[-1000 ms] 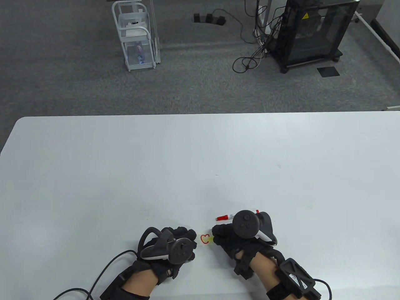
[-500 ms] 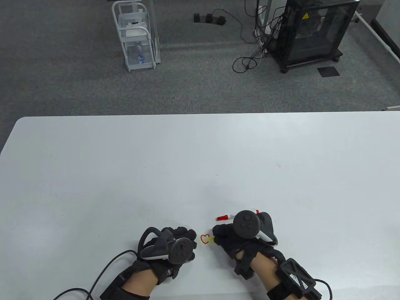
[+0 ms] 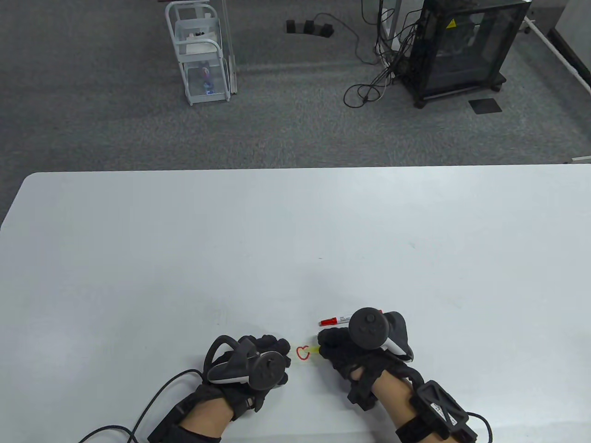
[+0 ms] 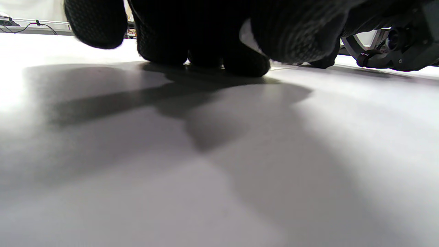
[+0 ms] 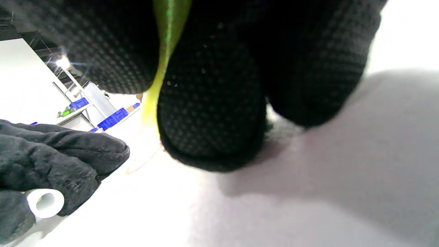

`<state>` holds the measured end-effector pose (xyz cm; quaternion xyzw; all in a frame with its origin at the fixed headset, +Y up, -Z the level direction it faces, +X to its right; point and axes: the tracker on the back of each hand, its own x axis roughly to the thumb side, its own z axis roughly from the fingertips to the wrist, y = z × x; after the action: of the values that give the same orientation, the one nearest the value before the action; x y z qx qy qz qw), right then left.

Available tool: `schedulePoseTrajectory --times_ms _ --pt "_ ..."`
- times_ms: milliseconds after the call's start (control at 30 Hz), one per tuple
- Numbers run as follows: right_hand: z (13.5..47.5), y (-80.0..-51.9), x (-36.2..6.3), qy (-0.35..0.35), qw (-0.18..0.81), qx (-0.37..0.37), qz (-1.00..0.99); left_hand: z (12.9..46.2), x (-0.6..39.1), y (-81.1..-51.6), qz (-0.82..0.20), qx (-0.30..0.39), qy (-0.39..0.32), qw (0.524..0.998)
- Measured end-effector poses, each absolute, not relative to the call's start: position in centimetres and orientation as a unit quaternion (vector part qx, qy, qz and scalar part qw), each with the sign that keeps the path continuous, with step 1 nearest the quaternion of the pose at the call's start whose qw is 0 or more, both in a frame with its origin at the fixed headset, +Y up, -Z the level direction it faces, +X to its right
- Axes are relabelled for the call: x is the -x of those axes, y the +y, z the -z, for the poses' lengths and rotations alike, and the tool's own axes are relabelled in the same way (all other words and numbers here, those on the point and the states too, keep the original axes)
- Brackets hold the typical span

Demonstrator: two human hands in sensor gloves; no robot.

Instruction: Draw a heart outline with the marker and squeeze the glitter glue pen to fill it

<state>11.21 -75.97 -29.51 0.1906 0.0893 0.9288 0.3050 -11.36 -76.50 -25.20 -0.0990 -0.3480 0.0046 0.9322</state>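
A small red heart outline [image 3: 302, 353] is drawn on the white table [image 3: 295, 230] near its front edge. My right hand [image 3: 328, 345] grips a yellow-green glitter glue pen [image 3: 314, 350], whose tip points left at the heart's right side. In the right wrist view the pen [image 5: 161, 68] runs down between my gloved fingers [image 5: 212, 103] to the table. My left hand [image 3: 277, 348] rests curled just left of the heart. From the right wrist it [image 5: 61, 154] is seen holding a small white cap [image 5: 44, 203]. The red-capped marker [image 3: 334, 320] lies just behind my right hand.
The left glove's cable [image 3: 152, 406] trails off the table's front edge. On the floor beyond the table stand a white wire cart [image 3: 201, 55], a black cabinet [image 3: 461, 46] and loose cables [image 3: 374, 69].
My right hand has shifted slightly right and away with the glue pen. The left hand and the marker have not moved.
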Motion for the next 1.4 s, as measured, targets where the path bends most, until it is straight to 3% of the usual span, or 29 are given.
schedulePoseTrajectory --times_ms 1400 --pt "29.52 -75.71 -10.75 0.092 0.285 -0.193 -0.934 25.16 11.36 -76.54 -0.004 0.100 -0.349 0.932"
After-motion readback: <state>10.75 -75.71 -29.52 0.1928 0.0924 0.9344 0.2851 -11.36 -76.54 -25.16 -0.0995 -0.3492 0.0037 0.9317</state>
